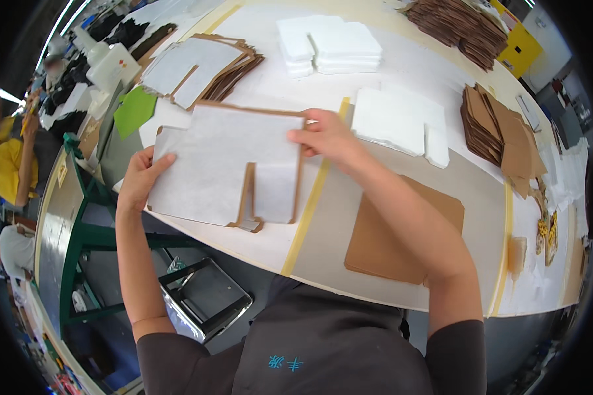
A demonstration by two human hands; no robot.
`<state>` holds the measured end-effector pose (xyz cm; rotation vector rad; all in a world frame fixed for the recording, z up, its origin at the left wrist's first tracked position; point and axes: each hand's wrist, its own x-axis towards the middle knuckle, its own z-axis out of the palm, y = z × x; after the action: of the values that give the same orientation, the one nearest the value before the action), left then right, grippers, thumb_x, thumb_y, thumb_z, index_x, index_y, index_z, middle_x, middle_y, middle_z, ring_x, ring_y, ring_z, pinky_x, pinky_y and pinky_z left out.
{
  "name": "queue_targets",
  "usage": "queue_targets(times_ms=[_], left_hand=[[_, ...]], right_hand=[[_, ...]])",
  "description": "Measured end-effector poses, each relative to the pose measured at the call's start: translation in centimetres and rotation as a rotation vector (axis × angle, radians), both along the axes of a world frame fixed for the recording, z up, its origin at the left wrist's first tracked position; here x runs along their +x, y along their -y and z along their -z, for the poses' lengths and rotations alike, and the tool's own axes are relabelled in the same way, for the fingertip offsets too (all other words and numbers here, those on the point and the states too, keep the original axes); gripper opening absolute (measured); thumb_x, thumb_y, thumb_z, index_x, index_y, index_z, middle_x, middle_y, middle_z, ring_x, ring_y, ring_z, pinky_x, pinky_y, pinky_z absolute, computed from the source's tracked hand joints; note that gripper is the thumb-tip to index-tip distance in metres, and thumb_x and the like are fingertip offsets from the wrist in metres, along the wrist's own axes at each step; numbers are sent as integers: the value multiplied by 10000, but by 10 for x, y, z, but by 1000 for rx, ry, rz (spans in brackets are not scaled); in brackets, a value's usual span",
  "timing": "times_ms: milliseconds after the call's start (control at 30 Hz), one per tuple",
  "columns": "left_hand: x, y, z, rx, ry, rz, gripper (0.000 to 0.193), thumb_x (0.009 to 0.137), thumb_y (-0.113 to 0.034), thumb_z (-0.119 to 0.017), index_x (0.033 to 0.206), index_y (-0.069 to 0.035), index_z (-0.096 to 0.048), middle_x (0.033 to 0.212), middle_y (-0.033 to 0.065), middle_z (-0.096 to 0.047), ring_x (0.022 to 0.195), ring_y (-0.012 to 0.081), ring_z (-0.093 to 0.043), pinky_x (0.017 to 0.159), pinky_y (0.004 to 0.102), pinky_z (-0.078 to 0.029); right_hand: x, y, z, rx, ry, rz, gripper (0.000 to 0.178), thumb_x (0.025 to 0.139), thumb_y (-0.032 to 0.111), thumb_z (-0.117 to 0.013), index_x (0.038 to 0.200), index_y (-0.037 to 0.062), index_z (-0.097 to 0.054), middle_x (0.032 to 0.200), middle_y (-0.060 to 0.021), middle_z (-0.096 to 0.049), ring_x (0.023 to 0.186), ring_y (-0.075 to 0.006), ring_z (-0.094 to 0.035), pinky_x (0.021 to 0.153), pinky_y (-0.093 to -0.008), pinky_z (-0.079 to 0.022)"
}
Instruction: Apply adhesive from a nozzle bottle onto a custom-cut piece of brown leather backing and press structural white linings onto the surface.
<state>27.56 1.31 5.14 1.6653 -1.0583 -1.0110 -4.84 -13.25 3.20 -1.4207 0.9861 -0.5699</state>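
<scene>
Spanning most of the frame: pale worktop [277, 92], its near edge curving across the lower part. Grey mat [329, 224] on it, right of centre, with yellow tape [302, 230] along its left side. Green frame [79, 243] at lower left. Panel [211, 151] left of centre, held in both grips above the worktop's near side: pale face toward the camera, brown edges, slot cut in from the lower edge. Whether that lower edge touches the worktop, cannot tell. Brown sheet [382, 230] on the mat, lower right of centre, partly under the right forearm in this view. Pale-topped pile [207, 56], brown beneath, upper left. Brown pile [484, 125] at right, leaning unevenly; dark brown stack [454, 29] at upper right. White stack [336, 49] at top centre, slotted; white pile [389, 122] nearer, right of centre, also slotted. White bottle [112, 69], upper left. Right grip [329, 135] closed on the panel's upper right corner, thumb on the pale face. Left grip [141, 178] pinching the panel's left edge, thumb likewise on the face. Green piece [135, 112], upper left, just above the left grip.
</scene>
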Motion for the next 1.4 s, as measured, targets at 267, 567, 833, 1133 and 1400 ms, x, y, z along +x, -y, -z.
queue_targets(times_ms=[267,567,833,1133,1400], left_hand=[[-12,1,33,-368,997,-298,456,848,-78,-653,1279,12,-531,1235,195,-582,1169,329,-544,1007,390,-401],[-224,-27,30,-487,651,690,499,826,-120,-676,1294,-37,-525,1361,162,-507,1299,362,-438,1082,459,-332],[-267,-44,56,-443,738,1034,665,782,-253,-738,1342,-12,-470,1457,159,-410,1376,336,-347,1122,483,-266],[-269,-47,57,-386,782,1027,619,794,-296,-731,1303,-22,-508,1430,143,-447,1348,316,-391,1102,490,-286],[-264,-44,68,-425,796,1036,614,763,-339,-762,1268,-57,-554,1424,120,-463,1335,290,-414,1073,465,-315]], right_hand=[[-132,-35,-7,-457,-355,233,505,858,282,-688,1291,93,-509,1110,-79,-655,1027,-181,-619,846,-350,-493],[-548,-188,24,-430,-1162,916,572,863,291,-704,1265,-41,-469,1198,-175,-572,1107,-280,-567,958,-358,-435],[-511,-147,-4,-11,-968,787,626,836,426,-694,1172,-78,-534,968,-107,-632,889,-156,-617,768,-276,-488],[-362,-200,10,-209,674,1056,639,891,201,-664,1422,69,-335,1328,-109,-521,1176,-201,-561,898,-309,-544],[-301,-206,34,-289,378,1400,566,846,133,-691,1336,38,-423,1229,-88,-549,1091,-188,-580,898,-346,-522]])
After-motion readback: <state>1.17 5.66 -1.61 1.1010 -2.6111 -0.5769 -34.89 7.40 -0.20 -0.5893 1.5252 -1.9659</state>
